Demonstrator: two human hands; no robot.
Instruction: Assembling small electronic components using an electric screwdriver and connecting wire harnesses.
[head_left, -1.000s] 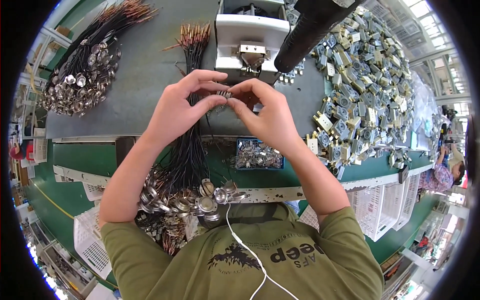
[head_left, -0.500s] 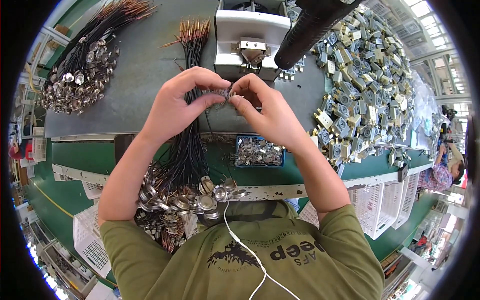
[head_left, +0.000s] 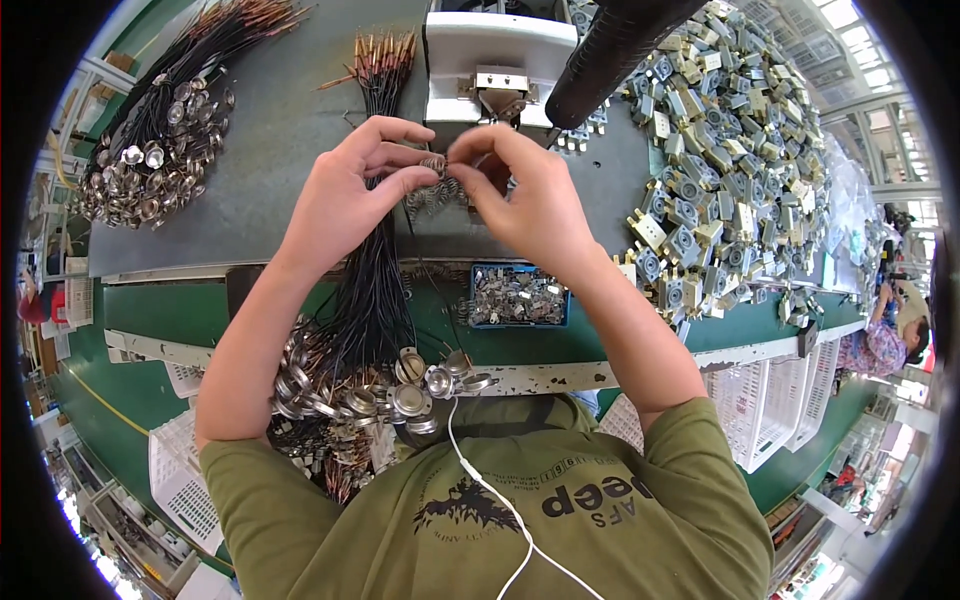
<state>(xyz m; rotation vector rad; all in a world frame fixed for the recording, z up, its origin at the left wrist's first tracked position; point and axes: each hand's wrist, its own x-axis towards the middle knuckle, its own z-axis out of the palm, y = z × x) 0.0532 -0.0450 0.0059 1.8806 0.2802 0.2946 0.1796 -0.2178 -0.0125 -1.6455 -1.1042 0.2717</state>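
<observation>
Coil spring (head_left: 433, 166) in L hand (head_left: 345, 195)

It's upper ctr of frame, pinched btwn L thumb & fingers. R hand (head_left: 530, 195) curls just beside it, tips blurred; can't tell if they grip. Loose springs (head_left: 430, 194) just below. Blk wires (head_left: 370, 295) pass under L hand. Wht machine (head_left: 500, 45) top ctr; gray/brass parts (head_left: 735, 170) upper R; blue tray (head_left: 520, 326) mid-frame.

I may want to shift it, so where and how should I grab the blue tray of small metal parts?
Likely grip the blue tray by its near rim toward both corners, from your side: that long edge shows uncovered, while coiled springs lie beside its left end. Keep it level: it's open-topped, full of small metal parts.
</observation>
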